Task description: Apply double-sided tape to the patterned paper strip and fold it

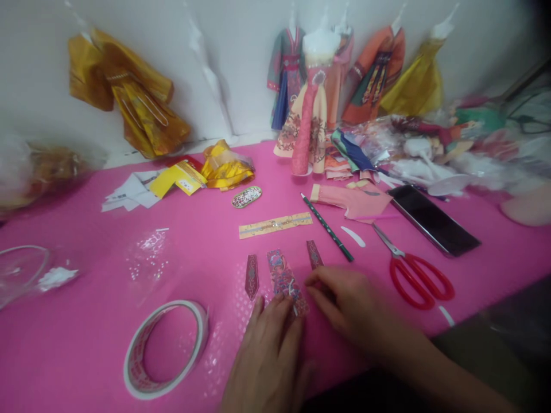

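My left hand (271,344) lies palm down with its fingers stretched over the lower end of a patterned fabric strip (279,269). Just right of that strip, my right hand (340,301) has its thumb and forefinger pinched close together; anything between them is too small to make out. Beyond my right fingertips is a dark red pointed strip (314,253). A similar dark red strip (252,276) lies to the left of the patterned one. Small white bits rest on the patterned strip near my left fingertips. Farther back lies a yellow band (275,225).
A tape roll (166,350) lies front left on the pink table (86,321). Red-handled scissors (419,275), a green pencil (329,229) and a phone (434,221) lie right. Pink fabric (353,201) and plastic bags are behind, with dressed doll forms (310,115) along the wall.
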The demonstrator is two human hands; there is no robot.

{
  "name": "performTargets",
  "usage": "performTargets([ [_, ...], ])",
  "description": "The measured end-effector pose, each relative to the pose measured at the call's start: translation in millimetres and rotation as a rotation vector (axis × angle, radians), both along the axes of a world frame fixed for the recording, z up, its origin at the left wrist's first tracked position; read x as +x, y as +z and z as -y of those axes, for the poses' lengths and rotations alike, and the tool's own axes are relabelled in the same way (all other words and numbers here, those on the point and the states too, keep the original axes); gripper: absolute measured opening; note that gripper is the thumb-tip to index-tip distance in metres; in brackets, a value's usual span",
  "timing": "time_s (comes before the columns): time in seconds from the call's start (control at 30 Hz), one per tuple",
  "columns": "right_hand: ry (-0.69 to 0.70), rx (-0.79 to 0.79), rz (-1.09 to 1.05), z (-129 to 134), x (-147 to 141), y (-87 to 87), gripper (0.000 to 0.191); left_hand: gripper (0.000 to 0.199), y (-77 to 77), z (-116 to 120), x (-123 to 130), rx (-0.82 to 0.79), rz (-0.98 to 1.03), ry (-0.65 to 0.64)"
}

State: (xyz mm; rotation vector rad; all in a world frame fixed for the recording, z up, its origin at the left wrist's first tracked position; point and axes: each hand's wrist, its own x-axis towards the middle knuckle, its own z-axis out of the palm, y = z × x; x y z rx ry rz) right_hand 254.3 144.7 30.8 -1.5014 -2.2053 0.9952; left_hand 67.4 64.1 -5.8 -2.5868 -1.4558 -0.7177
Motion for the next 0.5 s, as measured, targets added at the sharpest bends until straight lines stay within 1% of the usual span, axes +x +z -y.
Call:
performTargets([
  [0.13, -0.027, -0.018, 0.045, -2.2, -3.4, 3.3, 0.016, 0.031, 9.0, -5.4, 0.4, -0.036, 0.014, -0.096],
  [0.2, -0.043, -0.010, 0.079, -1.0, -3.7, 3.8, 0.015, 0.031, 14.0, -6.6, -1.7, -0.052, 0.033, -0.116],
  [0.3, -0.055, -0.017, 0.140, 3.7, -3.3, 3.4, 0.013, 0.029, 17.2, -2.6, -5.3, -0.051, 0.078, -0.047],
  [0.33, -0.054, -0.017, 0.157, 5.8, -3.5, 2.7, 0.013, 0.028, 17.0, 0.1, -6.4, -0.073, 0.094, -0.017],
  [0.4, -0.053, -0.010, 0.174, 9.5, -4.9, 0.8, 0.015, 0.026, 14.9, 6.8, -8.5, -0.162, 0.149, 0.023],
  [0.5, -0.057, -0.019, 0.178, 12.4, -9.0, -2.9, 0.014, 0.025, 11.1, 16.4, -11.7, -0.311, 0.312, 0.052],
])
